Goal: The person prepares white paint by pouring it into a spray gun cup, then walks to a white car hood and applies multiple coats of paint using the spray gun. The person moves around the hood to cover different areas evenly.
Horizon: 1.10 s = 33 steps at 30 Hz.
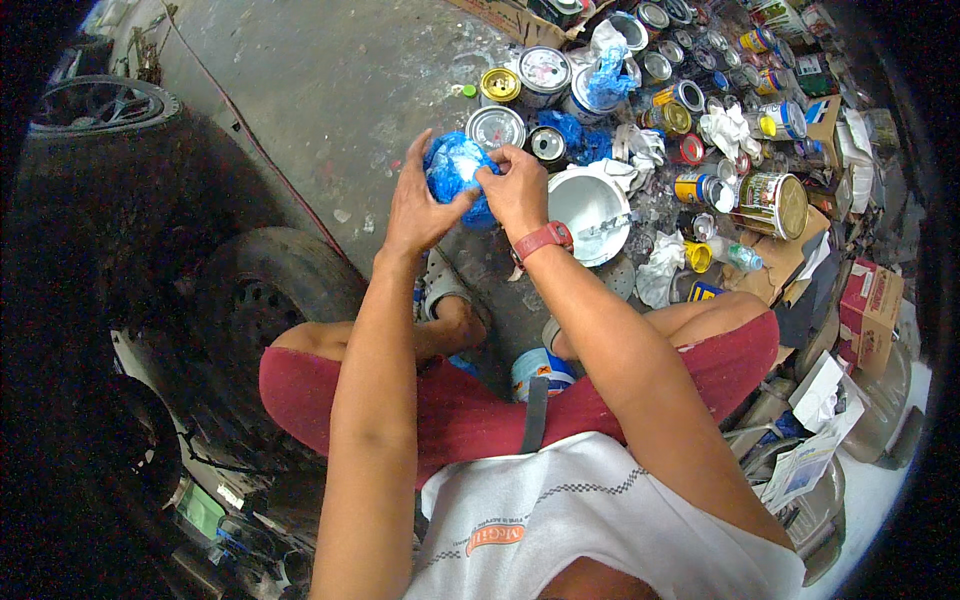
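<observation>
Crumpled, shiny blue plastic (450,165) with a whitish middle is held up between my two hands; whether something is wrapped inside it I cannot make out. My left hand (415,205) cups its left side, thumb at the lower edge and fingers along the far left. On the other side, thumb and fingers of my right hand (521,192) pinch the plastic's right edge, below a red wristwatch (541,241). Just beyond the plastic stands a round lidded can (496,128). A white bucket (588,213) sits right beside my right wrist.
Many paint cans crowd the floor at the right, among them a yellow-topped can (500,85) and a large tin (770,206). Crumpled white paper (660,270) lies between them. Tyres (265,290) stand at the left. A blue-and-white can (541,374) is between my legs.
</observation>
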Tool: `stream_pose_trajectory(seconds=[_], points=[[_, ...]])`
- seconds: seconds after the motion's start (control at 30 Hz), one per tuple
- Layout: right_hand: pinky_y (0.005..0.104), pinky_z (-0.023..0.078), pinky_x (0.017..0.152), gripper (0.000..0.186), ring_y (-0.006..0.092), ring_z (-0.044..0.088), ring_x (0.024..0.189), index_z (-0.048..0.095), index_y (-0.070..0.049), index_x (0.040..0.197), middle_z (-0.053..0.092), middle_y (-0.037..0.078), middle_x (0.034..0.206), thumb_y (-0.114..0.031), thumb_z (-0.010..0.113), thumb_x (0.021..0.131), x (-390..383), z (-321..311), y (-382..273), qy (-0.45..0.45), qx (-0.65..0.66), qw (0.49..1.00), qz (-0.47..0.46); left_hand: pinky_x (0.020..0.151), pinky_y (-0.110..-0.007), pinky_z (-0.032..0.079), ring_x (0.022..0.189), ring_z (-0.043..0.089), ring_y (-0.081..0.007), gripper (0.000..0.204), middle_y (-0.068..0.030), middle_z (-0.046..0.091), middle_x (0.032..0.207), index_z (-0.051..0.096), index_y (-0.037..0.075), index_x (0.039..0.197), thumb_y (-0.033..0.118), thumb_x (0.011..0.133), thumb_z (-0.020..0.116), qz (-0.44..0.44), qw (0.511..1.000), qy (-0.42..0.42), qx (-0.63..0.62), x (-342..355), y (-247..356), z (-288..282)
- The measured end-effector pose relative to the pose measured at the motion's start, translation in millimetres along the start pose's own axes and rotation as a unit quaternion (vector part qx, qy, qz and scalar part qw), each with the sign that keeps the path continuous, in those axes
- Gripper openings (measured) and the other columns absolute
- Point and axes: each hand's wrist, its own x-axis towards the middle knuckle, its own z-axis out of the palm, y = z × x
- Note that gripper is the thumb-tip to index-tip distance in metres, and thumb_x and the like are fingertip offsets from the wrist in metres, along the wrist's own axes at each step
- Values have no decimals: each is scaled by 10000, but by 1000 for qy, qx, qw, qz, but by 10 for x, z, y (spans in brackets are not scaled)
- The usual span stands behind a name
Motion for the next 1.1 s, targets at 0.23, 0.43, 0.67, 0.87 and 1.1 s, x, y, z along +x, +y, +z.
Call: stream_pose_trajectory(seconds=[0.23, 0.43, 0.67, 0.87, 1.1], points=[[464, 599, 751, 212, 400, 761, 803, 793, -31, 962, 771, 215, 859, -158, 816, 795, -17, 25, 4, 6, 24, 1000, -17, 1083, -478, 470, 1328, 556, -307, 516, -88, 610, 1459, 511, 243, 1611, 405, 1122, 479, -344, 916, -16, -205, 48, -694, -134], [467, 601, 755, 199, 388, 766, 811, 794, -45, 951, 776, 208, 867, -162, 817, 792, -18, 25, 15, 12, 23, 1000, 0, 979, -421, 500, 1069, 620, -205, 565, -37, 702, 1214, 547, 167, 1567, 157, 1011, 646, -385, 890, -175, -170, -29, -855, -100], [418, 606, 843, 331, 320, 776, 887, 799, 7, 1062, 796, 209, 953, -258, 823, 865, -76, -19, 29, -19, 19, 1000, -12, 1124, -455, 492, 1364, 634, -348, 503, -173, 692, 1455, 624, 104, 1490, 219, 1005, 693, -136, 987, -90, 12, -51, -762, 54], [409, 608, 852, 417, 292, 762, 893, 727, 31, 1166, 782, 177, 1048, -250, 865, 890, -352, -275, 93, -35, 44, 998, -21, 1137, -460, 487, 1400, 618, -386, 496, -201, 682, 1468, 634, 94, 1472, 252, 1005, 686, -138, 986, -88, 38, -83, -664, 84], [273, 582, 734, 191, 105, 725, 832, 737, 25, 1051, 772, 81, 949, -56, 834, 909, -388, -902, -176, -70, 109, 991, -34, 1121, -462, 496, 1387, 620, -395, 453, -217, 667, 1474, 659, 79, 1431, 181, 990, 674, -58, 993, -98, 25, -140, -390, 161]])
